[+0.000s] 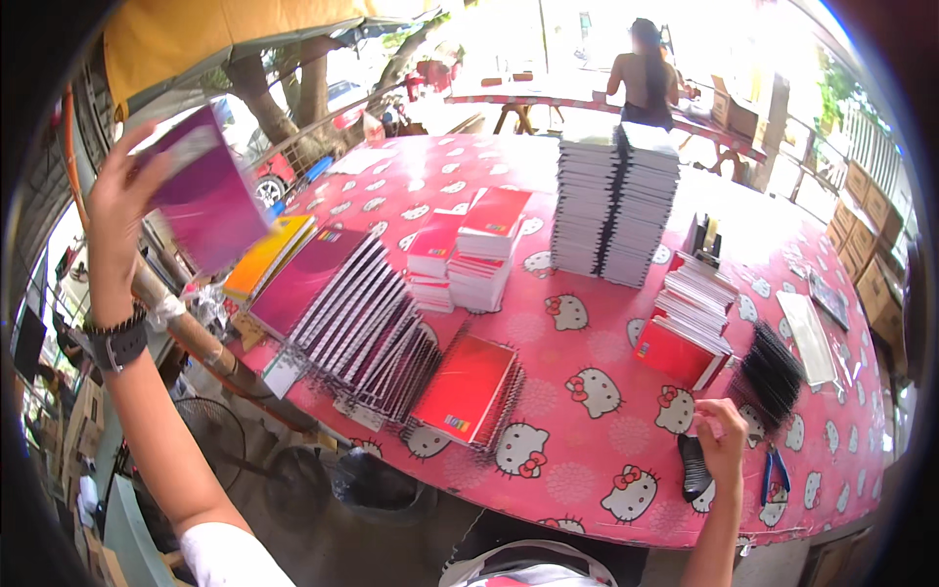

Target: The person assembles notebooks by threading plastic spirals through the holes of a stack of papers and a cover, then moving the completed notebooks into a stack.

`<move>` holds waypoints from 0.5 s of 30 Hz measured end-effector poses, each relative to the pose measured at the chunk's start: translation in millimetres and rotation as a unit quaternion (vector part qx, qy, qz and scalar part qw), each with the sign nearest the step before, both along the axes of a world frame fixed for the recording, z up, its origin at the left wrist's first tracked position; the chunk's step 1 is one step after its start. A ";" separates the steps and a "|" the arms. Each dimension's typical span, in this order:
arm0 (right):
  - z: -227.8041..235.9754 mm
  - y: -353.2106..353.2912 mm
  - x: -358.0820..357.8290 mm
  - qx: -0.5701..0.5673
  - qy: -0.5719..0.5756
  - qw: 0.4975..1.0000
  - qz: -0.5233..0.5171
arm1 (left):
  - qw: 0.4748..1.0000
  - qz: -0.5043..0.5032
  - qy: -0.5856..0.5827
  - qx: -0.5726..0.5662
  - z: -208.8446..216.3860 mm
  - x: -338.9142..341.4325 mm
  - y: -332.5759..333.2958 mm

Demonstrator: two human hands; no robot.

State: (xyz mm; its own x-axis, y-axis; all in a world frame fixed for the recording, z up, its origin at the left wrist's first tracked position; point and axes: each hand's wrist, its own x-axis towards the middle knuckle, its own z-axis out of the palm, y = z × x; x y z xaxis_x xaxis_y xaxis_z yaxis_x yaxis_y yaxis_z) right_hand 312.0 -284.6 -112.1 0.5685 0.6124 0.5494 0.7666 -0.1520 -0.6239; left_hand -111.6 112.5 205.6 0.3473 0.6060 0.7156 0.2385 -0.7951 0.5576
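Observation:
Raised at the far left, my left hand [125, 201] grips a purple notebook [208, 201], blurred by motion. Below it, a slanting row of purple spiral notebooks [337, 308] lies on the table, with a yellow notebook [274, 256] behind its left end. A stack of red spiral notebooks [468, 386] adjoins the row's right end. My right hand [722, 440] hovers at the front right, fingers bent and slightly apart, with nothing visible in them. Beside it lie a small dark ribbed object [694, 468], a bundle of black binding coils [768, 377] and blue-handled pliers [776, 475].
Tall stacks of bound pages [587, 205] stand mid-table on the pink patterned cloth [548, 342]. Red-covered books [494, 210] sit left of them, and a red-covered row [685, 342] to the right. A person [646, 78] is at a far table. Cartons [866, 225] are piled right.

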 end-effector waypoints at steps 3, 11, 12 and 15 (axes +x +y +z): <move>-12.3 -0.3 4.7 0.035 0.018 0.999 0.007 | 0.938 -0.173 0.293 0.069 23.1 119.2 -39.7; -30.2 -18.7 19.5 0.079 0.140 0.985 -0.061 | 0.944 -0.052 0.064 0.320 -27.6 368.5 14.9; -31.0 -15.5 17.9 0.077 0.143 0.985 -0.055 | 0.932 -0.037 0.030 0.360 -44.7 385.1 34.3; -37.1 -8.4 11.9 0.067 0.181 0.981 -0.034 | 0.937 0.050 0.230 0.257 -129.9 417.7 67.8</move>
State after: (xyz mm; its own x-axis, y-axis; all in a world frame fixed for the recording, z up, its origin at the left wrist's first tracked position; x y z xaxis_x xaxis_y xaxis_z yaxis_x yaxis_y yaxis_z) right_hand 324.0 -293.0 -149.2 0.7781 0.5018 0.3778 0.4828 -0.0931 -0.8708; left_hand 306.1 180.2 75.8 0.6503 0.2683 0.7107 0.4471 -0.8916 -0.0725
